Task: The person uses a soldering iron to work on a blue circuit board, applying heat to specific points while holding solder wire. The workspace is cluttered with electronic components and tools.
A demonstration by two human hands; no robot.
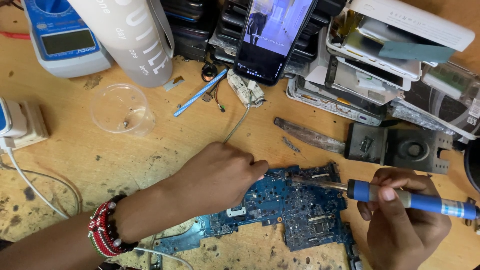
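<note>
1. The left hand, fingers pinched on thin solder wire, feeds it steadily onto the joint.
2. The blue circuit board lies flat near the wooden worktop's front edge.
3. The right hand is clamped on the blue-handled soldering iron; its tip should stay steady.

A scuffed, stained wooden table is seen; the cup is of clear plastic, the soldering iron blue-handled with a metal tip.

Circuit board lying on workbench, between left hand and right hand; soldering iron reaching over it. Plastic cup sitting behind-left, phone leaning behind.
</note>
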